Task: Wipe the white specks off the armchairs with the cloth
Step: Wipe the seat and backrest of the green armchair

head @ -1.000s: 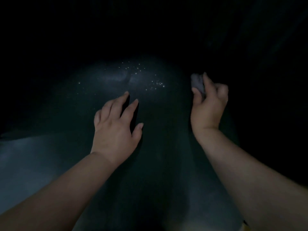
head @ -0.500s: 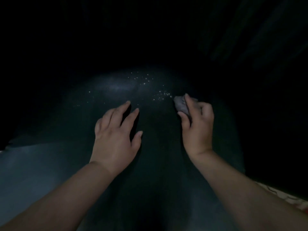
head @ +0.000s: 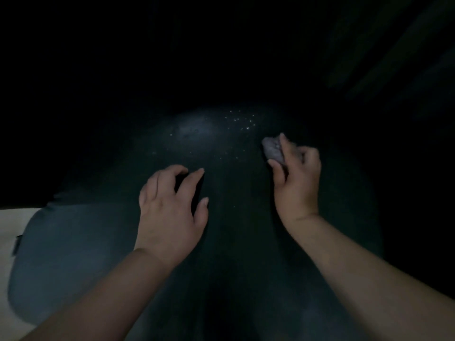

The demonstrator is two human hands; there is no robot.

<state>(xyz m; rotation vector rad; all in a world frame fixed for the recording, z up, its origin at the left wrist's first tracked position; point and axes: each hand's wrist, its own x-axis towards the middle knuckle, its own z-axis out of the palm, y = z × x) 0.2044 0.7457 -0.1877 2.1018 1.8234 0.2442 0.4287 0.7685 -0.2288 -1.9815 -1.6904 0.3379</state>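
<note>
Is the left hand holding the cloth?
No, the right hand grips the bunched cloth; the left hand holds nothing, fingers spread over the dark armchair.

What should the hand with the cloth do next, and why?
Probably sweep the cloth up and left across the white specks. The right hand grips it bunched just beside that cluster on the dark armchair, while the left hand rests lower down.

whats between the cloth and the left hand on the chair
In the head view, dark armchair surface with a few scattered white specks lies between the cloth and the left hand.
</note>
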